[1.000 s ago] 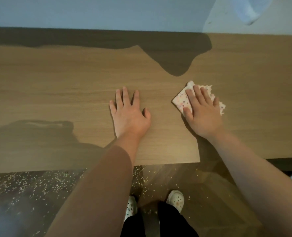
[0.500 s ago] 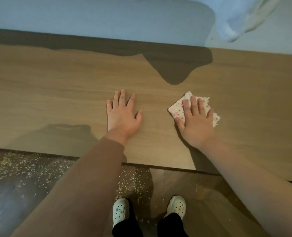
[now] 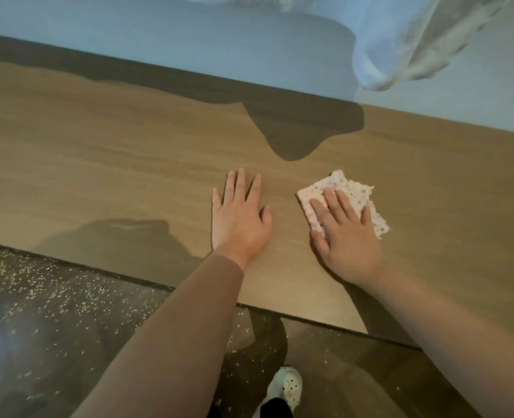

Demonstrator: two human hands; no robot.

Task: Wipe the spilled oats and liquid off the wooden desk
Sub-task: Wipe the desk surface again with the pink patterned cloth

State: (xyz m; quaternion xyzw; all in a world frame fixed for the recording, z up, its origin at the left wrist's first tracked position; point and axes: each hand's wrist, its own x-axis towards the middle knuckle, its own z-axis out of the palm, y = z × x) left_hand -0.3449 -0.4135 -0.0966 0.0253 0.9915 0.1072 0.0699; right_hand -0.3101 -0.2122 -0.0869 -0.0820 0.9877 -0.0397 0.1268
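Both released: left grip (image 3: 238,220) flat on the desk (image 3: 99,164), right grip (image 3: 347,239) pressing the cloth (image 3: 353,190). If I wipe toward the near edge, mess probably lands on the floor (image 3: 69,342).

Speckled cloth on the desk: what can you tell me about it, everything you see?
The pale pink cloth is roughly square, dotted with small coloured speckles, and looks thin. Its left edge is straight; its right edge is ragged, as if torn. It lies flat on the brown wooden desk. The right hand presses on it with straight fingers, covering its near part.
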